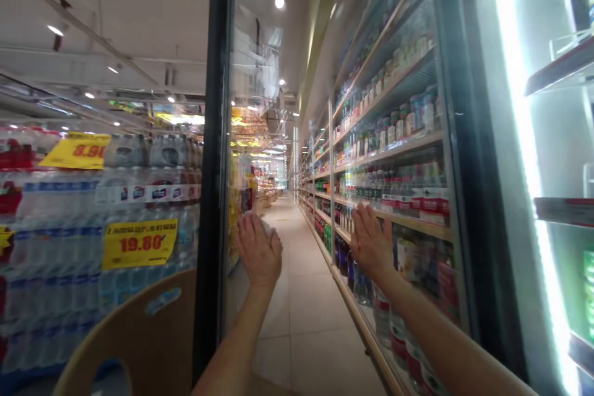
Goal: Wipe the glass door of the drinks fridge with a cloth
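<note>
A tall glass door with a black frame [216,136] stands open in front of me. My left hand [260,250] lies against its pane at the left, fingers together over a white cloth [266,227] that shows only as a small patch beside the fingers. Further right, my right hand [371,241] is raised to the same pane with its palm towards the glass and its fingers stretched out. Nothing shows in the right hand. Whether its palm touches the glass cannot be made out.
Stacked packs of bottled water [51,247] with yellow price signs [139,244] stand left. A tan chair back [134,328] is close by at lower left. Through the glass run a tiled aisle [306,297] and drink shelves [390,148]. A lit cooler interior [547,154] lies right.
</note>
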The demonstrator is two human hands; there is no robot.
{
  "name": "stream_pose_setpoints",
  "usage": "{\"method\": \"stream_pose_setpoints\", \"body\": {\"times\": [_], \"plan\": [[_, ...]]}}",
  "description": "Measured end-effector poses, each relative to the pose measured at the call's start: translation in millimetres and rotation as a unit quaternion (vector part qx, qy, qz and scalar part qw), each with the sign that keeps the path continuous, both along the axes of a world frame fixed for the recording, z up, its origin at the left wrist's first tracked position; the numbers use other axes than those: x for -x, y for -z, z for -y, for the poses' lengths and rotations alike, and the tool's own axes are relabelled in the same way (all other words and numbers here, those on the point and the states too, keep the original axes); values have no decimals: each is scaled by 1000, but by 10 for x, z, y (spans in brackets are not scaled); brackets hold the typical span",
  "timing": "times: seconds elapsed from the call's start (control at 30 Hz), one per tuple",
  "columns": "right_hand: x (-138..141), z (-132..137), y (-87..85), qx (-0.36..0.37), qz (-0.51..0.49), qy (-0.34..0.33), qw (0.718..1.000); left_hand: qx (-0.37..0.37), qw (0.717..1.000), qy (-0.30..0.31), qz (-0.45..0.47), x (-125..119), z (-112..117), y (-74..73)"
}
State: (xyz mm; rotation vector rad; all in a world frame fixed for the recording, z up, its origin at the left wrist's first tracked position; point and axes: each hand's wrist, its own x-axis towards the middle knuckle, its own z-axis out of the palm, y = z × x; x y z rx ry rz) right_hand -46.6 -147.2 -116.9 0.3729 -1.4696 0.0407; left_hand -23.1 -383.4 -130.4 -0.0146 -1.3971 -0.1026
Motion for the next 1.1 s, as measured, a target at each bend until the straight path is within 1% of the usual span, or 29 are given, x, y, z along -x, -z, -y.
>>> {"method": "stream_pose_setpoints", "body": {"times": [0.03, 0.07, 0.13, 0.17, 0.2, 0.23, 0.3, 0.33, 0.37, 0.4, 0.43, 0.47, 0.5, 0.53, 0.57, 0.6, 0.63, 0.67, 0.73, 0.77, 0.8, 0.83, 0.87, 0.9, 0.93, 1.0, 1.03, 1.07, 1.1], "plan": [[3, 4, -2, 1, -2, -1, 1000, 45, 999, 6, 14, -1, -40, 72], [6, 7, -3, 1, -3, -3, 1000, 127, 991, 18, 37, -2, -99, 151], [13, 11, -6, 0, -1, -4, 1000, 301, 949, 45, 78, -1, -190, 296], [16, 12, -6, 0, -1, -5, 1000, 342, 934, 50, 87, 3, -184, 346], [20, 13, -5, 0, 0, -5, 1000, 337, 937, 45, 85, 7, -132, 377], [25, 13, -4, 0, 2, -5, 1000, 286, 955, 33, 77, 13, -40, 392], [33, 12, 0, 1, 8, -7, 1000, 104, 994, -3, 46, 21, 192, 399], [36, 11, 2, 1, 8, -9, 1000, 20, 999, -19, 27, 22, 285, 407], [38, 10, 5, 0, 8, -11, 1000, -33, 999, -29, 13, 18, 334, 426], [38, 8, 7, 0, 11, -12, 1000, -47, 998, -32, 7, 10, 328, 456], [37, 6, 9, -1, 14, -13, 1000, -16, 999, -28, 15, -1, 269, 495], [35, 4, 9, 0, 18, -14, 1000, 53, 998, -13, 32, -13, 171, 535], [32, 1, 10, 0, 21, -15, 1000, 144, 988, 9, 54, -24, 55, 568], [29, -1, 9, 0, 22, -15, 1000, 233, 969, 34, 76, -32, -51, 586], [26, -4, 8, -1, 20, -14, 1000, 301, 948, 57, 92, -38, -122, 584], [22, -6, 7, -2, 14, -13, 1000, 336, 934, 72, 98, -43, -141, 562], [18, -7, 5, -3, 7, -12, 1000, 336, 934, 75, 94, -48, -99, 525], [14, -7, 4, -3, 2, -10, 1000, 301, 948, 65, 83, -56, -1, 484], [3, -6, 3, -1, 0, -6, 1000, 167, 984, 22, 56, -87, 285, 439], [-3, -5, 3, 1, 3, -5, 1000, 98, 994, 0, 43, -111, 424, 456], [-8, -4, 4, 3, 7, -6, 1000, 48, 998, -18, 36, -140, 526, 506], [-12, -5, 6, 4, 12, -8, 1000, 27, 999, -28, 36, -173, 577, 589], [-15, -7, 7, 4, 16, -11, 1000, 42, 998, -31, 45, -205, 572, 697], [-16, -11, 8, 4, 18, -14, 1000, 94, 993, -28, 63, -234, 517, 817], [-17, -17, 9, 2, 17, -17, 1000, 168, 982, -18, 84, -256, 429, 934], [-15, -29, 10, -1, 13, -22, 1000, 327, 937, 19, 120, -277, 243, 1097], [-15, -35, 9, -2, 12, -22, 1000, 390, 910, 38, 133, -278, 188, 1121], [-14, -39, 8, -2, 11, -23, 1000, 426, 893, 54, 139, -274, 178, 1103], [-15, -42, 7, -2, 12, -23, 1000, 434, 888, 60, 138, -268, 212, 1051]]}}
